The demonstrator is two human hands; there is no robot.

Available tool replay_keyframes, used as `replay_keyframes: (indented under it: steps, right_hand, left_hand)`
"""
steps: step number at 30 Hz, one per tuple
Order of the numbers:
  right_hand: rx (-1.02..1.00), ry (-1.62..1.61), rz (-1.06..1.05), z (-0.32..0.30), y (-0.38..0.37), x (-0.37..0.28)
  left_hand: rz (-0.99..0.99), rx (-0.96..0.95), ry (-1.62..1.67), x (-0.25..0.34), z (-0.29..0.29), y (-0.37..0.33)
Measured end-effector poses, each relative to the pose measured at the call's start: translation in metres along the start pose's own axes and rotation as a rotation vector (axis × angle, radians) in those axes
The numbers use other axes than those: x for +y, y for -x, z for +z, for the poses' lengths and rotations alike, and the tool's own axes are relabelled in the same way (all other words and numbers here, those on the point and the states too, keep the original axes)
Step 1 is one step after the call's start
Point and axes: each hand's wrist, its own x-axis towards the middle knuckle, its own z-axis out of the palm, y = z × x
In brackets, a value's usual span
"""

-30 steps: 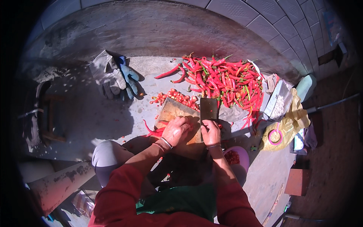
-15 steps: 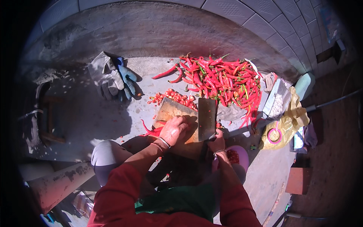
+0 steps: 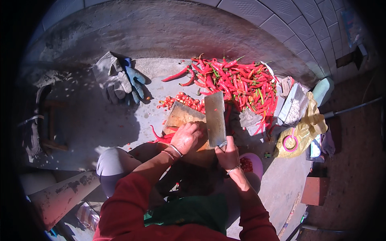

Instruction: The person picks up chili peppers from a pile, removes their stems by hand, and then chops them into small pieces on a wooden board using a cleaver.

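Note:
My left hand (image 3: pixel 185 137) rests on a wooden cutting board (image 3: pixel 176 115), its fingers curled over long red chili peppers (image 3: pixel 161 137) whose ends stick out on the left. Just right of it, my right hand (image 3: pixel 228 154) grips the handle of a broad cleaver (image 3: pixel 215 118). The blade points away from me above the board's right side, its flat face showing, with a small red scrap stuck on it. Chopped red chili pieces (image 3: pixel 183 101) lie along the board's far edge. Part of a pink basin (image 3: pixel 257 162) holding more chopped chili shows below my right wrist.
A large heap of whole red chilies (image 3: pixel 241 82) covers the ground beyond the board. Grey gloves (image 3: pixel 112 74) and a blue glove (image 3: pixel 136 82) lie far left. At right are a tray of white bits (image 3: pixel 294 110) and a yellow plastic bag (image 3: pixel 307 122). A low wall (image 3: pixel 152 30) curves behind.
The cleaver has risen and shifted left and away from me, its flat face now catching more light. My right hand has moved slightly with it. My left hand stays nearly in place.

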Motion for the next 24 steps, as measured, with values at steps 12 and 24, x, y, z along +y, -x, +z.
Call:
replay_keyframes:
  steps: [12, 24]
  right_hand:
    - [0.016, 0.107, -0.168, 0.018, -0.006, 0.0]
    - [0.024, 0.141, -0.107, 0.028, -0.009, -0.001]
  left_hand:
    - [0.028, -0.066, -0.017, 0.0, 0.0, 0.001]
    - [0.044, -0.066, -0.06, 0.003, -0.002, -0.002]
